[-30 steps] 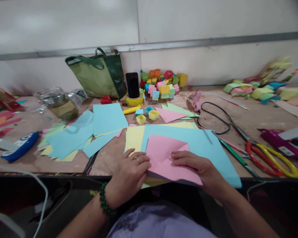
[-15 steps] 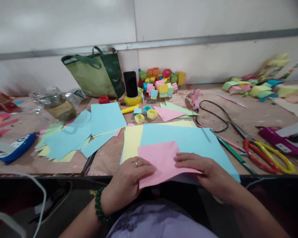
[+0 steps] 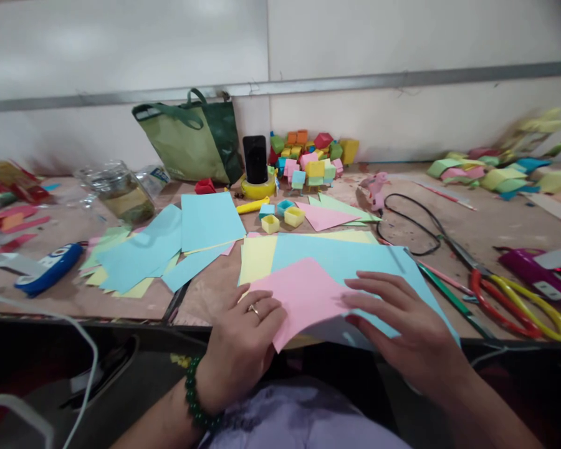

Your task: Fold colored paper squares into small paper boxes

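A pink sheet of paper (image 3: 303, 299), slightly bent, lies at an angle over blue sheets (image 3: 327, 252) and yellow sheets (image 3: 257, 259) at the table's front edge. My left hand (image 3: 247, 330), with a ring and a green bead bracelet, grips the pink sheet's left side; its thumb is mostly hidden. On the other side, my right hand (image 3: 397, 318) has its fingers spread, with fingertips at or just above the sheet's right corner. I cannot tell whether they touch it.
Scissors (image 3: 509, 299) and a green pencil (image 3: 449, 296) lie right, near a purple glue gun (image 3: 537, 271). Small paper boxes (image 3: 283, 216) sit behind the stack. Left are loose blue paper (image 3: 140, 249), a blue tool (image 3: 51, 268) and a jar (image 3: 121, 193). A phone (image 3: 255, 160) stands at the back.
The pink sheet has turned so a corner points away from me. My right hand has loosened and spread its fingers, while my left keeps hold. The view has shifted slightly left.
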The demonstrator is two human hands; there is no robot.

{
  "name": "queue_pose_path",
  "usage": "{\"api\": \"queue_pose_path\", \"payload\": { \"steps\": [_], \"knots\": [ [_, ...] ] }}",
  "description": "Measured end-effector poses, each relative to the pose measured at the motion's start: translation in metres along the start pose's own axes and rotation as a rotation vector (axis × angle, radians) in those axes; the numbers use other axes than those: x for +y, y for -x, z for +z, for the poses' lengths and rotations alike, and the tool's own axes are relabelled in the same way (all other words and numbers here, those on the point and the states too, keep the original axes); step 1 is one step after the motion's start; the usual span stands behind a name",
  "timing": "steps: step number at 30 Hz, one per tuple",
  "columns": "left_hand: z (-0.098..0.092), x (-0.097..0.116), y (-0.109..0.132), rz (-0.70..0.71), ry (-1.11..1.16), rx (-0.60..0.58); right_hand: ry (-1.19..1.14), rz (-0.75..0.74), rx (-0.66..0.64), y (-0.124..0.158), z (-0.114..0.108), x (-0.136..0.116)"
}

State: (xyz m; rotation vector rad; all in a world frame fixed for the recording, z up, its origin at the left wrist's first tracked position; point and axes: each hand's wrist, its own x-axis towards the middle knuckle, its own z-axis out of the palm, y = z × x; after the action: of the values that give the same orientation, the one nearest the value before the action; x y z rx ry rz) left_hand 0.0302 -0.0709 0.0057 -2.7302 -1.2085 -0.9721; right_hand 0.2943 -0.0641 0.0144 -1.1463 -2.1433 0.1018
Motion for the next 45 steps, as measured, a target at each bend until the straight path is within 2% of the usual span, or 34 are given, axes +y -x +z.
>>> {"api": "queue_pose_path", "payload": {
  "steps": [2,4,7,9,10,14,17,19,23,29,31,34,37,41,43,45],
  "knots": [
    [-0.005,0.007,-0.003,0.067,-0.071,0.052,0.111,-0.050,0.072,-0.003,0.003,-0.004],
    [-0.004,0.013,-0.008,0.098,-0.097,0.007,0.180,-0.054,0.063,-0.004,0.009,-0.007],
    [0.006,0.016,-0.011,0.106,-0.099,-0.191,0.127,-0.093,-0.070,-0.001,0.020,-0.008],
    [0.012,0.013,-0.010,0.047,-0.027,-0.313,0.013,-0.090,-0.164,0.003,0.024,-0.008],
    [0.014,0.010,-0.008,-0.001,0.025,-0.335,-0.051,-0.065,-0.194,0.005,0.024,-0.007],
    [0.012,-0.005,-0.004,-0.248,0.243,-0.261,-0.209,0.176,-0.258,0.007,0.021,-0.001],
    [0.010,-0.013,-0.006,-0.386,0.254,-0.241,-0.120,0.372,-0.309,-0.006,0.021,0.004],
    [0.011,-0.016,-0.008,-0.420,0.191,-0.212,-0.028,0.416,-0.337,-0.019,0.024,0.006],
    [0.015,-0.017,-0.005,-0.429,0.108,-0.128,0.022,0.387,-0.388,-0.046,0.030,0.011],
    [0.010,-0.015,-0.001,-0.470,0.138,-0.151,-0.032,0.562,-0.559,-0.069,0.036,0.019],
    [0.008,-0.014,-0.001,-0.483,0.158,-0.168,-0.044,0.547,-0.616,-0.072,0.037,0.020],
    [0.006,-0.013,-0.001,-0.481,0.167,-0.196,-0.063,0.468,-0.619,-0.073,0.037,0.018],
    [0.004,-0.014,-0.003,-0.476,0.109,-0.221,-0.189,0.425,-0.598,-0.071,0.035,0.012],
    [0.000,-0.015,-0.020,-0.384,0.049,-0.099,-0.458,0.513,-0.581,-0.065,0.030,0.001],
    [-0.003,-0.013,-0.032,-0.343,0.148,-0.063,-0.531,0.542,-0.589,-0.062,0.027,-0.006],
    [-0.005,-0.008,-0.044,-0.361,0.329,-0.093,-0.604,0.561,-0.619,-0.059,0.026,-0.011]
  ]
}}
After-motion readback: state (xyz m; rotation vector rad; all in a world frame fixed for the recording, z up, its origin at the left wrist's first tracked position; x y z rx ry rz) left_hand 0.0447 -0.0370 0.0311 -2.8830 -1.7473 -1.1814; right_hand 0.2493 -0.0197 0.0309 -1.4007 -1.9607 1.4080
